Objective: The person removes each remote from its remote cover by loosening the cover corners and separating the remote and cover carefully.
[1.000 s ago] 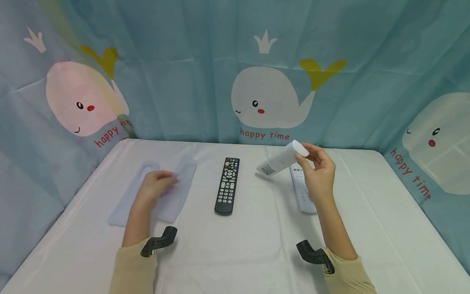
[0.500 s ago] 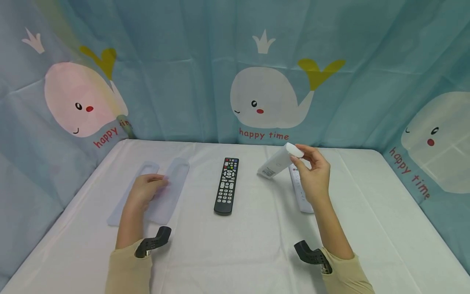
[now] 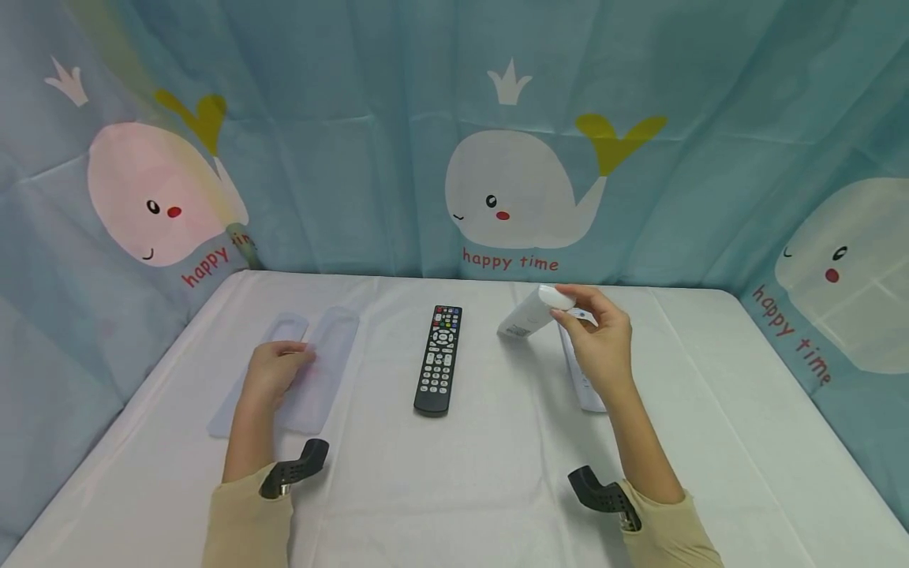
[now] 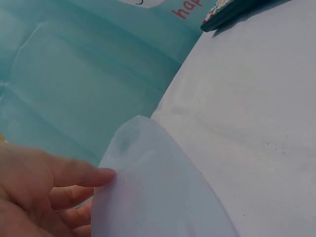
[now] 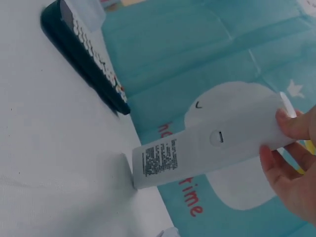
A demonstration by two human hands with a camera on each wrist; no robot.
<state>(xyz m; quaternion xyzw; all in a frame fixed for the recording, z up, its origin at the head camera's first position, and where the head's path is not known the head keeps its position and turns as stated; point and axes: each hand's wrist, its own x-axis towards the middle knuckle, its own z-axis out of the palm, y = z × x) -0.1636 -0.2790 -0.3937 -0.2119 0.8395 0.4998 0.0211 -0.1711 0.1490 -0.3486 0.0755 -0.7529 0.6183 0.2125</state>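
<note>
- Head view: the left hand point(image 3: 273, 371) is at the left part of the white-covered table point(image 3: 469, 489), thumb and fingers closed together at the edge of the nearer-to-centre translucent cover point(image 3: 328, 379).
- Head view: a second translucent cover point(image 3: 230, 406) lies to the left, partly hidden behind the hand and forearm.
- Head view: the right hand point(image 3: 604, 339) grips the raised white remote point(image 3: 529, 314) by its upper end. The remote is tilted, its lower end pointing left and down to the tabletop; contact with the cloth cannot be confirmed.
- Head view: a flat-lying white remote point(image 3: 588, 388) is below the raised one, partly covered by the right hand. A black remote point(image 3: 438, 361) lies face up between the two hands, well apart from both.
- Head view: a blue curtain point(image 3: 355, 173) with whale prints stands behind the table.
- Left wrist view: one digit presses on the face of the cover, the others are bent behind its edge; the gap is taken up by the thin sheet. The cover's rounded end shows a cut-out.
- Right wrist view: thumb and fingers pinch the raised remote at one end, parted only by its body. Its back shows a printed label point(image 5: 160, 158) and a round mark point(image 5: 217, 138).
</note>
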